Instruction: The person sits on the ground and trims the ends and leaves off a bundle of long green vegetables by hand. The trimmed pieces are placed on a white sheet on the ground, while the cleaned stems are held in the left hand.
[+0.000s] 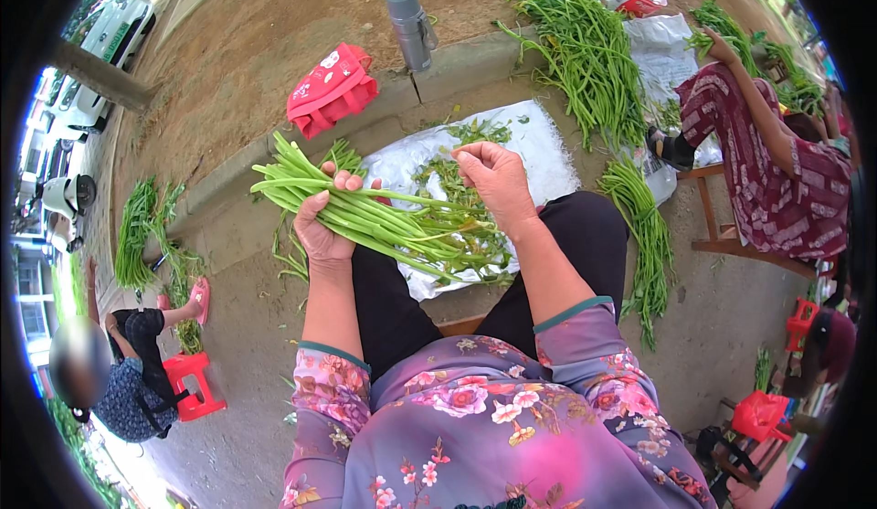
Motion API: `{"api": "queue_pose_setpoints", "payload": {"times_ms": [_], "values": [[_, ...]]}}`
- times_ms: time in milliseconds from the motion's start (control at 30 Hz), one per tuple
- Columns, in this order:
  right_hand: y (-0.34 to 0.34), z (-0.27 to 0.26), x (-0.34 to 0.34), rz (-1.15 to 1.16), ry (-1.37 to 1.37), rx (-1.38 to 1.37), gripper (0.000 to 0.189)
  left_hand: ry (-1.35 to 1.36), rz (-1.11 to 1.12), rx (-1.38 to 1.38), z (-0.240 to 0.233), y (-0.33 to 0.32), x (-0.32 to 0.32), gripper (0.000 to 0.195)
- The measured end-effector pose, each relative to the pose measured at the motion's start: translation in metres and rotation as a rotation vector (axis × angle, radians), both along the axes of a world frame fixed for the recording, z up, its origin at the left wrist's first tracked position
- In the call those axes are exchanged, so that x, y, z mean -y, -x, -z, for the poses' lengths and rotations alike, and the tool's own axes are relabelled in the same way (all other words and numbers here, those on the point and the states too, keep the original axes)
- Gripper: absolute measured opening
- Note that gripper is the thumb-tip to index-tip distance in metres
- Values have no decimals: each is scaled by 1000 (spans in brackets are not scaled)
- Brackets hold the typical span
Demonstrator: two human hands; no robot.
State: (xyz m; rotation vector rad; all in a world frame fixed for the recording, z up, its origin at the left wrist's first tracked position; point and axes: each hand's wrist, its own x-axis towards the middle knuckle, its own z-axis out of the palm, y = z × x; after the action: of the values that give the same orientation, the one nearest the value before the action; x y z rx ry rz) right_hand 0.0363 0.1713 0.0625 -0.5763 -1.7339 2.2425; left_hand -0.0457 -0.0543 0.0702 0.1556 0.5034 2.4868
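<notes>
My left hand [327,218] is closed around a thick bundle of long green vegetable stems [384,224], cut ends to the left, leafy ends to the right over my lap. My right hand [490,176] is raised just above the leafy end, thumb and forefinger pinched together; whether something thin is between them I cannot tell. Beneath, a white woven plastic sheet [541,132] lies on the ground with loose leaves [445,173] scattered on it. A few more stems [346,156] lie behind my left hand.
A red bag [332,91] and a grey thermos flask [412,29] stand by the concrete curb [473,63]. Large heaps of green stems [582,56] and a bundle [640,235] lie to the right. One person sits at the right handling greens; another sits by a red stool [195,385] at left.
</notes>
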Motion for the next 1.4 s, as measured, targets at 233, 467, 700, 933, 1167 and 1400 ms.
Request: {"api": "queue_pose_setpoints", "payload": {"times_ms": [233,467,700,933,1167,1400], "values": [[-15,-11,-15,-81,-286,10,11,-19,-63,-19,-1,5,9,43],[-31,0,-22,-251,-509,52,11,-61,-124,-12,-1,9,28,43],[-25,23,-6,-431,-881,107,21,-145,-157,-16,0,11,40,42],[-27,31,-3,-609,-721,128,29,-133,-193,-30,-2,9,45,43],[-23,36,-16,-494,-482,250,20,1,-182,-74,-6,9,55,39],[-24,32,-18,-390,-418,249,14,306,-382,-187,-8,7,53,25]]}}
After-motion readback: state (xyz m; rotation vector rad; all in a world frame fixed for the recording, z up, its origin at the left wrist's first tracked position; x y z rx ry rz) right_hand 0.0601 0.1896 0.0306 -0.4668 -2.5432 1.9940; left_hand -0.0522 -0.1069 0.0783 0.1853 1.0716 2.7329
